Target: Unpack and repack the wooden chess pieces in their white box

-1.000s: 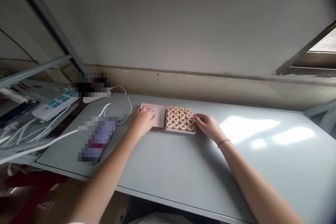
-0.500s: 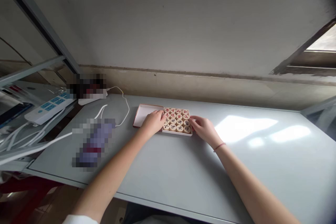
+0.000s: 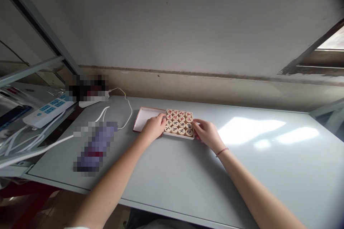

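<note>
A shallow white box (image 3: 178, 136) lies on the desk, filled with rows of round Chinese chess pieces (image 3: 181, 124), red characters at the back and black ones nearer me. Against its left side, my left hand (image 3: 154, 126) has its fingers closed on the edge and partly covers the lid. The open lid (image 3: 146, 114), white inside with a reddish-brown rim, rests upside down left of the box. My right hand (image 3: 206, 132) grips the box's right edge between thumb and fingers; some fingertips are hidden.
A purple pixelated object (image 3: 98, 146) lies on the desk (image 3: 172, 179) to the left. Beyond it are a white cable (image 3: 131, 111) and a power strip (image 3: 49, 109). The wall (image 3: 172, 35) rises behind the desk, and a metal frame (image 3: 37, 14) stands left.
The box and its lid have shifted slightly left, and both hands have moved along with them. The grip looks the same.
</note>
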A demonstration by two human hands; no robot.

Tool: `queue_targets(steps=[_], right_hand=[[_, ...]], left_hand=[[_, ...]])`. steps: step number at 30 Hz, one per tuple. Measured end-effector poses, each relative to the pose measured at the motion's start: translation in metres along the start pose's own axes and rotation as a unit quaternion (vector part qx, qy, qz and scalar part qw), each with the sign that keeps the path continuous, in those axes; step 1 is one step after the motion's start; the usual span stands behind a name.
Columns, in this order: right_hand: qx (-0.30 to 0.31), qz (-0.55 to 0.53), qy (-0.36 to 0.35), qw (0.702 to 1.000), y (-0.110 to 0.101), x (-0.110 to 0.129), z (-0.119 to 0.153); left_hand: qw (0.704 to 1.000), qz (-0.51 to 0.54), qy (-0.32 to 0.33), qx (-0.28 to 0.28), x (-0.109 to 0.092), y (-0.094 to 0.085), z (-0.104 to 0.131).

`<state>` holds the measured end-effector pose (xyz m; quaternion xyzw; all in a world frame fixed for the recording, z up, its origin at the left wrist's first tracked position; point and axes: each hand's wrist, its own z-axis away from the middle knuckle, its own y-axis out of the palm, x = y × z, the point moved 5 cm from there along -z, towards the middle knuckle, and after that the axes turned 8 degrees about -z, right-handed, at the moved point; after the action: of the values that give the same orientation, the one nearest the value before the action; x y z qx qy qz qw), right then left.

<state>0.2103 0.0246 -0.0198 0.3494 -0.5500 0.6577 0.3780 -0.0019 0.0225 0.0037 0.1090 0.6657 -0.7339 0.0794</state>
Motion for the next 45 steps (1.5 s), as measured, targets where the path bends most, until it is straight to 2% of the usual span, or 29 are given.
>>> queue_targets(steps=[9,13,16,21,30,35,45], right_hand=[[0.008,0.013,-0.025,1.000,0.003,0.001,-0.002],[0.017,0.024,-0.036,0.999,0.005,0.003,-0.004],[0.021,0.035,-0.037,0.998,0.005,0.005,-0.005],[0.022,0.030,-0.037,0.999,0.005,0.004,-0.005],[0.008,0.060,-0.055,0.997,0.005,0.008,0.000],[0.008,0.066,-0.059,0.996,0.005,0.008,0.001],[0.010,0.070,-0.061,0.996,0.005,0.009,0.001]], left_hand=[[1.000,-0.009,-0.009,0.000,0.003,-0.002,0.000],[0.997,-0.033,-0.035,-0.054,0.000,-0.011,-0.002],[0.994,-0.049,-0.025,-0.095,-0.008,-0.015,-0.009],[0.991,-0.096,-0.026,-0.089,-0.017,-0.011,-0.021],[0.990,-0.121,-0.027,-0.069,-0.018,-0.012,-0.018],[0.984,-0.151,-0.021,-0.092,-0.022,-0.009,-0.016],[0.981,-0.172,-0.013,-0.094,-0.028,-0.003,-0.019]])
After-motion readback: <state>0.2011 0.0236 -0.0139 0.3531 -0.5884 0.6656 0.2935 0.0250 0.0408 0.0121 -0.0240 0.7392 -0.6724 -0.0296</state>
